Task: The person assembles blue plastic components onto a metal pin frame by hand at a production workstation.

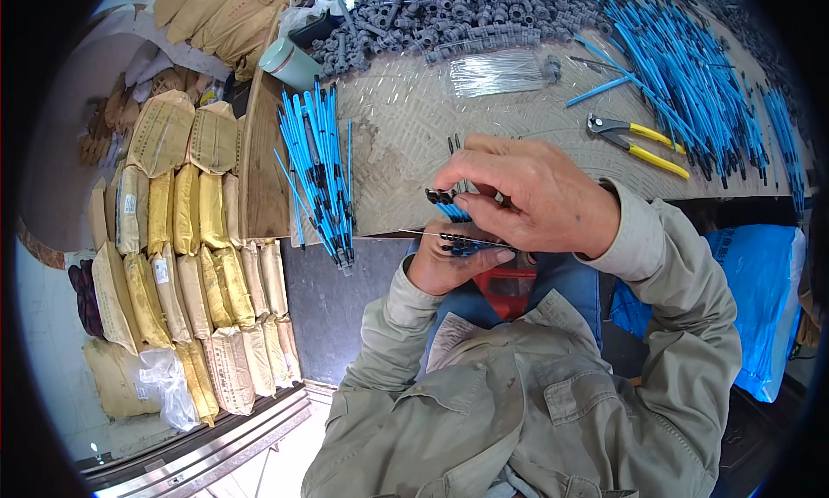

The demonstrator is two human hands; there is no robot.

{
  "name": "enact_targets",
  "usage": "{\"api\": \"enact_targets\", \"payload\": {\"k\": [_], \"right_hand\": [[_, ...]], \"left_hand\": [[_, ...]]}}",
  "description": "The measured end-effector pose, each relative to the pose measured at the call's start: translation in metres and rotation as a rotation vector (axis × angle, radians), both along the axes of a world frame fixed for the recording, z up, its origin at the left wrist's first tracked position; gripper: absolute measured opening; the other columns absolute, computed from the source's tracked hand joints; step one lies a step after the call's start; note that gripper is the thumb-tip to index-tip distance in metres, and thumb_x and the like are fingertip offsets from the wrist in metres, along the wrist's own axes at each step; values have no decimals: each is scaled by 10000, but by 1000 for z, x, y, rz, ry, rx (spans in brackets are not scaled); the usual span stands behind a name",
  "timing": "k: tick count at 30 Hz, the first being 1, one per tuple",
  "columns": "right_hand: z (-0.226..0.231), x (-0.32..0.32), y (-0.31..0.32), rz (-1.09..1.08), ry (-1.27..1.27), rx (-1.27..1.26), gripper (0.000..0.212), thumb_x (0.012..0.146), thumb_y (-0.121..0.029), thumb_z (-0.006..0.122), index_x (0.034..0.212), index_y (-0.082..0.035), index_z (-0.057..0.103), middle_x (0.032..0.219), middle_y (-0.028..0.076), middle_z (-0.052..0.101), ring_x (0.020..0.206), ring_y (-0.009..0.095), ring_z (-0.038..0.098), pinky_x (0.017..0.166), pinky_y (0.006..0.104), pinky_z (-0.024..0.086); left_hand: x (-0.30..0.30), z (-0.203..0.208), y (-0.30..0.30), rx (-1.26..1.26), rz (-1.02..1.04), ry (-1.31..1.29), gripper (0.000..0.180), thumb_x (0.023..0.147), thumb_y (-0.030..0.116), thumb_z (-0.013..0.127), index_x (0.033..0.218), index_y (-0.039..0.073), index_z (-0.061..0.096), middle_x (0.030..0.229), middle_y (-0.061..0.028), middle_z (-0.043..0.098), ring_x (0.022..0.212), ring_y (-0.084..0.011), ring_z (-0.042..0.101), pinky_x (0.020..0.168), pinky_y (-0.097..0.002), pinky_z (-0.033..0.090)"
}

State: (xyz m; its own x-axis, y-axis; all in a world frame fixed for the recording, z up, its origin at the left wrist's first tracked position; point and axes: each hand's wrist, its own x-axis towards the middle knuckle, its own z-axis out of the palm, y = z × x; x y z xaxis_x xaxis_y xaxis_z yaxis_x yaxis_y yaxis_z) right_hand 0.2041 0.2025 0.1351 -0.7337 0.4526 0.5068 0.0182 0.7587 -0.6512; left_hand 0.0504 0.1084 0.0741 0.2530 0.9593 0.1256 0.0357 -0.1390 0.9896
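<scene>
Just off the table's front edge, my left hand is closed round a bundle of thin blue rods with black ends. A thin metal wire sticks out beside the bundle. Directly above it, my right hand has its fingers curled over more blue rods with black tips. My fingers hide most of these rods, so whether they belong to the same bundle is unclear. On the table to the left lies a bunch of similar blue rods, some overhanging the front edge.
Yellow-handled pliers lie right of my hands, below a large pile of blue rods. Silvery wires and heaped grey plastic fittings lie farther back. A light green canister stands left; stacked paper packages fill the far left.
</scene>
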Motion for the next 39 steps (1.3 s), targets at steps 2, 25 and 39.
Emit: {"api": "enact_targets", "payload": {"k": [2, 25, 39], "right_hand": [[0, 0, -1, -9, -5, 13, 180, 759, -46, 597, 932, -68, 554, 749, 86, 521, 590, 254, 533, 499, 340, 398], [15, 61, -7, -107, -165, -225, 102, 841, -89, 571, 809, 6, 592, 724, 58, 537, 658, 141, 532, 578, 259, 395], [-85, 35, 20, 118, -380, 96, 671, 799, -136, 529, 1401, -52, 244, 1457, 149, 228, 1347, 273, 237, 1095, 385, 210]], "left_hand": [[2, -2, -1, -14, -5, -63, 193, 759, -10, 685, 950, -20, 655, 922, -84, 656, 896, -161, 599, 798, -309, 480], [13, -7, 8, -139, -73, -207, 234, 773, -10, 667, 1005, -31, 649, 1020, -130, 651, 963, -180, 604, 860, -305, 477], [8, -7, 16, -33, -200, -138, 261, 759, -43, 655, 1020, -36, 641, 1048, -142, 640, 973, -222, 615, 872, -324, 478]]}}
